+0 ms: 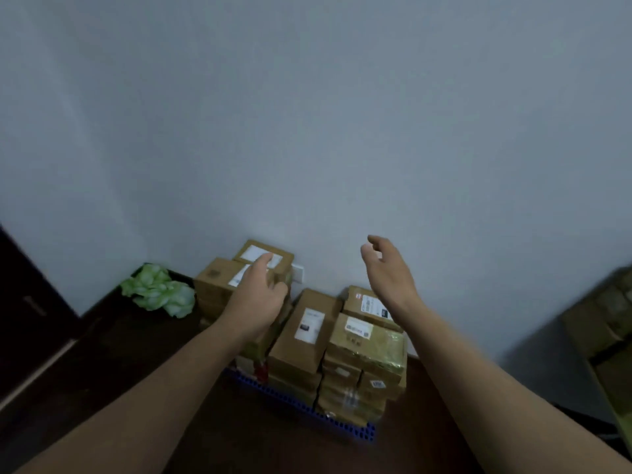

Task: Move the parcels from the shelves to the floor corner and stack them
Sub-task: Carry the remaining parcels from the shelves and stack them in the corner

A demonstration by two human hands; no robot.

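Left hand [256, 297], loose, looks like it's touching the top parcel [255, 251] on the tall stack [208, 304]; right hand [386, 271] hovers empty, farther off.

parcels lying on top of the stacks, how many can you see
5: rear left parcel and front left parcel on the taller stack, middle parcel, rear right parcel, front right parcel. Lower ones are partly hidden.
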